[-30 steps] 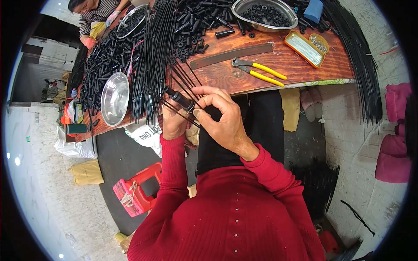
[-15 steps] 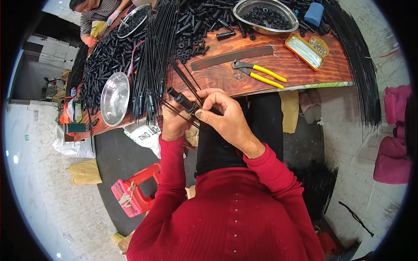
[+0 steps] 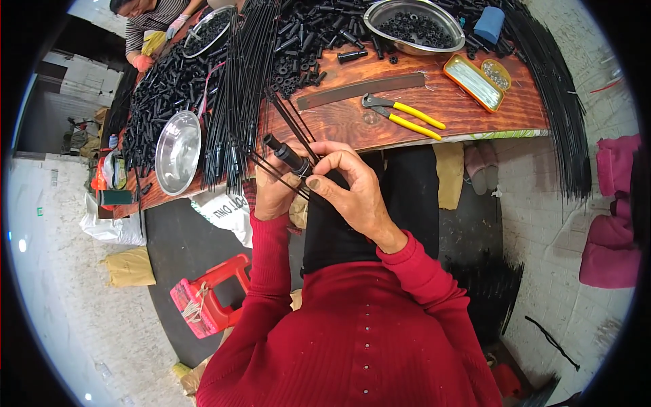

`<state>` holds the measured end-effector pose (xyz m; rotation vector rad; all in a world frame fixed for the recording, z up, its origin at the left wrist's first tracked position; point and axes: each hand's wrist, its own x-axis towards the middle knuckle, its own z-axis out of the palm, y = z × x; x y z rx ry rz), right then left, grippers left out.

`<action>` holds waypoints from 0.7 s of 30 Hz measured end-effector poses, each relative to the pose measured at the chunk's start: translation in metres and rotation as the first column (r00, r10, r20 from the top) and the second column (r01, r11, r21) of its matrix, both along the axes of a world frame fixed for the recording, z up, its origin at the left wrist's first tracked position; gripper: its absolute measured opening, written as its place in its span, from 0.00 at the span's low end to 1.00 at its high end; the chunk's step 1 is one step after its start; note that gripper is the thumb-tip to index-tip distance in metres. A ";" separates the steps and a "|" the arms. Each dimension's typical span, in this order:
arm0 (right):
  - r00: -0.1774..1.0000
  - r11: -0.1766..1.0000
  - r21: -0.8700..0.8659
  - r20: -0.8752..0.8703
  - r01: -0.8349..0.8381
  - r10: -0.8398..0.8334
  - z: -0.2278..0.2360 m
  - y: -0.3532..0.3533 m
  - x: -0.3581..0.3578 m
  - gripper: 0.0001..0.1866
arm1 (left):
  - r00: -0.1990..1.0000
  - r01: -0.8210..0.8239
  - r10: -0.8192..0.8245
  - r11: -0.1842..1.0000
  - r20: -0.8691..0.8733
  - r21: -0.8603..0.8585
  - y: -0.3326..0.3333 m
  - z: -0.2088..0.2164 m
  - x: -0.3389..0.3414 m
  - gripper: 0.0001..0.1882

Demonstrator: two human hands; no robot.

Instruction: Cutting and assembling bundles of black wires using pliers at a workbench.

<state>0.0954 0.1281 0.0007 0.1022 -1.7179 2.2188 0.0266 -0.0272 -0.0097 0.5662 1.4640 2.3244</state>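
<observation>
Over the table's near edge my two hands meet around a black tubular plastic piece (image 3: 287, 157), stepped in width, with its narrow end tilted up and to the left. My left hand (image 3: 273, 195) is closed beneath and behind it; several thin black rods (image 3: 290, 122) pass through that grip. With thumb and forefinger, my right hand (image 3: 348, 184) pinches the lower end of the piece, where a thin pale ring or wire loop shows. What lies between those fingertips is partly hidden.
Yellow-handled pincers (image 3: 407, 117) and a flat dark strip (image 3: 361, 91) lie on the wooden table (image 3: 475, 122). Around them are a metal bowl of small black rings (image 3: 444, 46), an orange case (image 3: 475, 81), bundled rods (image 3: 237, 88), heaped black tubes (image 3: 159, 122) and an empty-looking bowl (image 3: 178, 154). A gloved co-worker (image 3: 159, 27) sits far left.
Both hands and the black piece have stayed almost in place, with only a slight shift of the fingers. The view has moved a little.
</observation>
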 end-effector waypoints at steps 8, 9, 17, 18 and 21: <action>0.983 0.951 0.250 -0.082 0.181 -0.166 0.009 -0.005 0.006 0.08 | 0.994 -0.087 0.088 0.996 0.067 -0.030 0.000 0.002 0.006 0.24; 0.978 0.942 0.265 -0.094 0.207 -0.188 0.009 -0.006 0.006 0.09 | 0.994 -0.087 0.088 0.996 0.067 -0.029 0.000 0.002 0.006 0.24; 0.921 0.858 0.348 -0.229 0.378 -0.313 0.010 -0.015 0.002 0.11 | 0.993 -0.110 0.110 0.994 0.043 -0.015 0.000 -0.001 0.006 0.25; 0.907 0.839 0.360 -0.262 0.408 -0.329 0.010 -0.016 0.002 0.11 | 0.993 -0.111 0.111 0.994 0.043 -0.015 -0.001 -0.001 0.006 0.25; 0.916 0.850 0.351 -0.232 0.392 -0.326 0.013 -0.015 0.003 0.10 | 0.992 -0.105 0.106 0.994 0.072 -0.020 -0.004 0.000 0.005 0.24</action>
